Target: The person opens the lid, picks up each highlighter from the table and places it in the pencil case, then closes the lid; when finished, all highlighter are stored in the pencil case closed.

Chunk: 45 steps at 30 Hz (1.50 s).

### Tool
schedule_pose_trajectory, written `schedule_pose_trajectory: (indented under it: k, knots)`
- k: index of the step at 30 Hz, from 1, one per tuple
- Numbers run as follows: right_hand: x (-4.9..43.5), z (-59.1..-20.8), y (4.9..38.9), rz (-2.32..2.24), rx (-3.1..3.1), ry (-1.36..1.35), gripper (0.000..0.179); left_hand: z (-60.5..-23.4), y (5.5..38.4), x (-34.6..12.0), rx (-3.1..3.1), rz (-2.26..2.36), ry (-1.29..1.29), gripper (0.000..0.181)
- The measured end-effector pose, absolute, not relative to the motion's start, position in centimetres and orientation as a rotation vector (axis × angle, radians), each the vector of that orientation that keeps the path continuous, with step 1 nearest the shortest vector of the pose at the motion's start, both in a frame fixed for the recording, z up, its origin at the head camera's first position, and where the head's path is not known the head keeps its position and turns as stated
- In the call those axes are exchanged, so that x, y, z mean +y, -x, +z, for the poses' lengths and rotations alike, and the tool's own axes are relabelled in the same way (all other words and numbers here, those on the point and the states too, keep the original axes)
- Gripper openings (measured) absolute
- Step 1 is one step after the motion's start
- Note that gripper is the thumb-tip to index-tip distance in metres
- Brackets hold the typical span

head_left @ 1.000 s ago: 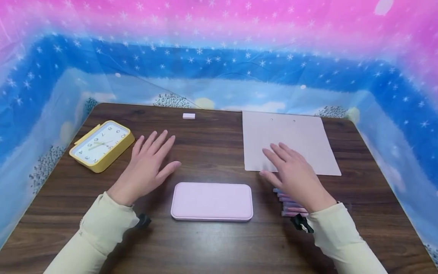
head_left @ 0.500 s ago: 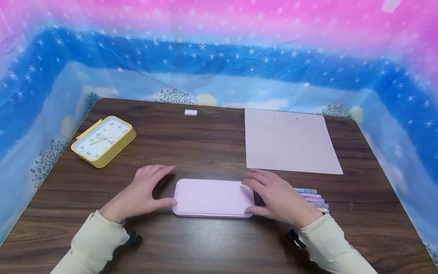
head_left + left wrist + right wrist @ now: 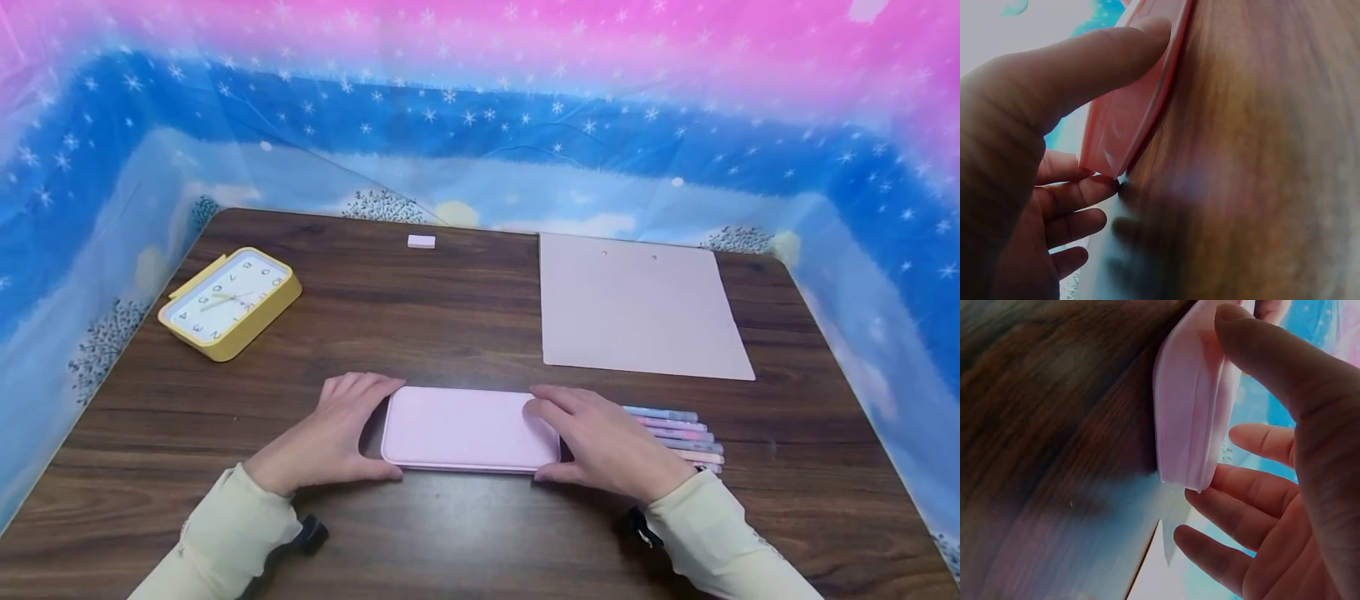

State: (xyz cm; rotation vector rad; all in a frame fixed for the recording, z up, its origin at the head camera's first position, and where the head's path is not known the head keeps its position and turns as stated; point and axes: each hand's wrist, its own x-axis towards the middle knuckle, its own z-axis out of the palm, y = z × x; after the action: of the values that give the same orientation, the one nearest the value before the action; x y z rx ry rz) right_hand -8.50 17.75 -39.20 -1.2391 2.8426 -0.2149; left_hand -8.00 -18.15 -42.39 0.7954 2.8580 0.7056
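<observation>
A pale pink pencil case (image 3: 468, 429), flat with rounded corners, lies closed on the brown wooden table in front of the person. My left hand (image 3: 330, 437) grips its left end, thumb along the near side and fingers at the far corner. On the opposite end, my right hand (image 3: 611, 437) holds it the same way, with the index finger raised over the lid. The left wrist view has the left thumb (image 3: 1129, 50) pressed to the case's side wall. In the right wrist view, the fingertips meet the case's (image 3: 1185, 412) far edge.
Several pastel pens (image 3: 678, 433) lie side by side right of the right hand, partly hidden by it. A pale board (image 3: 645, 308) with two small holes rests at the back right. A yellow clock (image 3: 232, 304) lies at the left; a small white eraser-like block (image 3: 421, 242) is at the back.
Both hands have come down and inward from above the table onto the pencil case's two ends. The left fingers now reach its far corner. The pens came into fuller view.
</observation>
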Motion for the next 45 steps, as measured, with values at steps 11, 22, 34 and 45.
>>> schedule_pose_trajectory:
  k: [11, 22, 34, 45]
  knots:
    - [18.0, -39.2, 9.1, -0.191, 2.854, 1.211, 0.066, -42.3, 8.9, -17.6, 2.867, 0.703, -0.816, 0.099]
    - [17.9, -39.1, 9.2, -0.169, 2.848, 1.204, 0.067, -42.4, 9.4, -17.2, 2.848, 0.702, -0.792, 0.099]
    - [17.3, -38.5, 10.4, -0.139, 2.824, 1.234, 0.054, -42.5, 10.2, -17.1, 2.834, 0.725, -0.837, 0.095]
    - [17.2, -38.3, 10.9, -0.158, 2.792, 1.253, 0.053, -42.7, 10.1, -17.2, 2.841, 0.731, -0.822, 0.095]
